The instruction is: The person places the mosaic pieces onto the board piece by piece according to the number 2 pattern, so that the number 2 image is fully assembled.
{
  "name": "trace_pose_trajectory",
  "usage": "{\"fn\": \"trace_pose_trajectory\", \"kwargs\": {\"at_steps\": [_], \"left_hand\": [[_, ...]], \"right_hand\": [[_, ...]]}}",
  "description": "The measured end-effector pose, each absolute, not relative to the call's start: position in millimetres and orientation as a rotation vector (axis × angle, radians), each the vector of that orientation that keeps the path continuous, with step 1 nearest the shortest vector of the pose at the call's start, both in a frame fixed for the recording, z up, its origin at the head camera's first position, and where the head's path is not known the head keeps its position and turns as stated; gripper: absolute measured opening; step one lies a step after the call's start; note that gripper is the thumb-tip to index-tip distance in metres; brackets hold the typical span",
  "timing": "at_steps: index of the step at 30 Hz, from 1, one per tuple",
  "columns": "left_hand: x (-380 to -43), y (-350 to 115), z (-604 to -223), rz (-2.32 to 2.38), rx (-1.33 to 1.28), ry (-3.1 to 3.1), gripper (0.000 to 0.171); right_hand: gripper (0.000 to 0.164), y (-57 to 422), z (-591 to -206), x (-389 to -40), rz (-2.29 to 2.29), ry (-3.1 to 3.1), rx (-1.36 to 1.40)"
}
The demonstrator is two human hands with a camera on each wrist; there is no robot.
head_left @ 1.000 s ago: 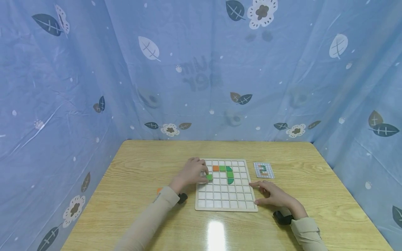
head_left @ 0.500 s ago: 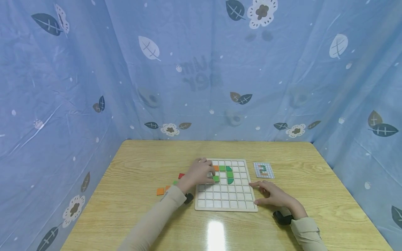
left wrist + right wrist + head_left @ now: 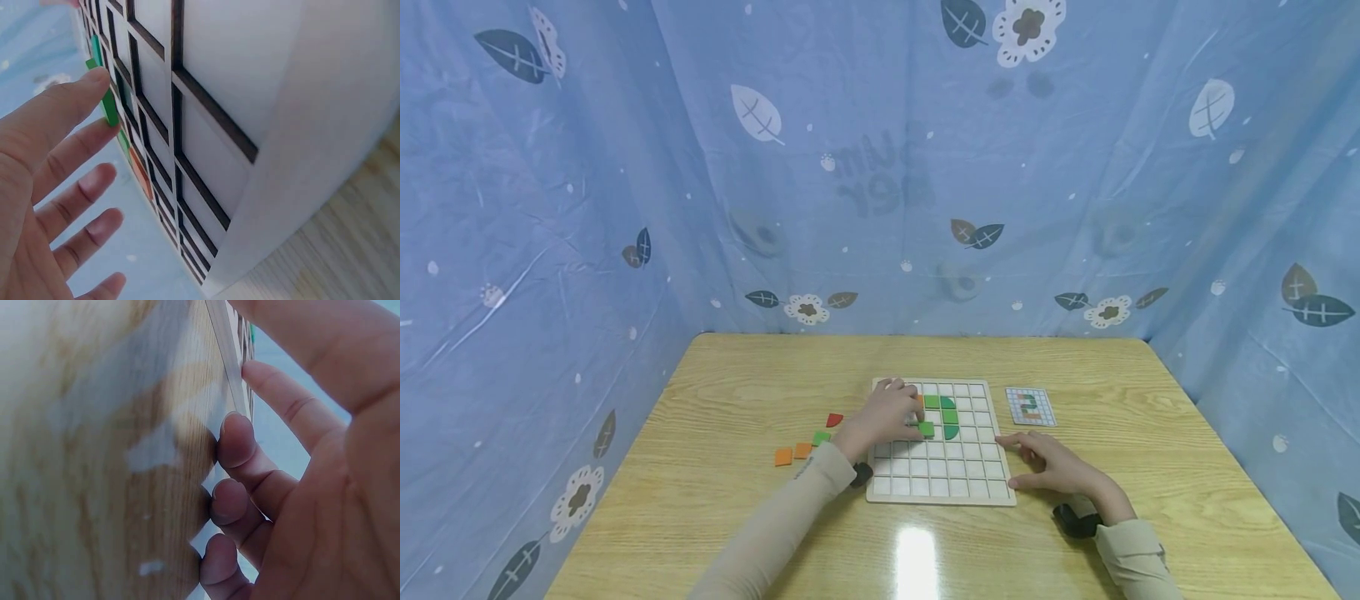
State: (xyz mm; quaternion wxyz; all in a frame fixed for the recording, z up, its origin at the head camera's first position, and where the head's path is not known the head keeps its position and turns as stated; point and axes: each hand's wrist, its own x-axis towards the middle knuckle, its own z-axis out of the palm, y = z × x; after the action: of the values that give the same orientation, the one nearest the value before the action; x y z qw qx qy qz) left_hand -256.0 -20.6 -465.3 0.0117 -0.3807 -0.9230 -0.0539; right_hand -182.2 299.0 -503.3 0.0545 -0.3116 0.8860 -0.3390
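Note:
With thumb and index finger, my left hand (image 3: 886,417) pinches a green square tile (image 3: 927,429) over the white grid board (image 3: 934,471). In the left wrist view the tile (image 3: 110,107) stands tilted near the cells. Right of it on the board lie a green square (image 3: 950,416) and a dark green rounded piece (image 3: 951,432). Above are another green square (image 3: 932,402), a dark green rounded piece (image 3: 947,402) and an orange tile, partly covered by my fingers. My right hand (image 3: 1052,465) rests at the board's right edge, its fingers loosely bent.
Left of the board lie two orange tiles (image 3: 783,457), a green tile (image 3: 822,437) and a red rounded piece (image 3: 835,420). A small pattern card (image 3: 1030,407) lies right of the board on the wooden table (image 3: 760,367). A blue curtain (image 3: 865,275) hangs behind.
My left hand has moved right across the board with the green tile, bringing it close to the placed pieces. Loose tiles at the left have come into view. My right hand has stayed put.

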Motion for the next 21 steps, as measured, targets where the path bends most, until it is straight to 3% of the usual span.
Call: {"fn": "trace_pose_trajectory", "kwargs": {"at_steps": [21], "left_hand": [[-258, -6, -472, -0.134, -1.180, -2.881, 0.026]], "right_hand": [[0.061, 298, -503, -181, -1.015, 2.704, -0.934]]}}
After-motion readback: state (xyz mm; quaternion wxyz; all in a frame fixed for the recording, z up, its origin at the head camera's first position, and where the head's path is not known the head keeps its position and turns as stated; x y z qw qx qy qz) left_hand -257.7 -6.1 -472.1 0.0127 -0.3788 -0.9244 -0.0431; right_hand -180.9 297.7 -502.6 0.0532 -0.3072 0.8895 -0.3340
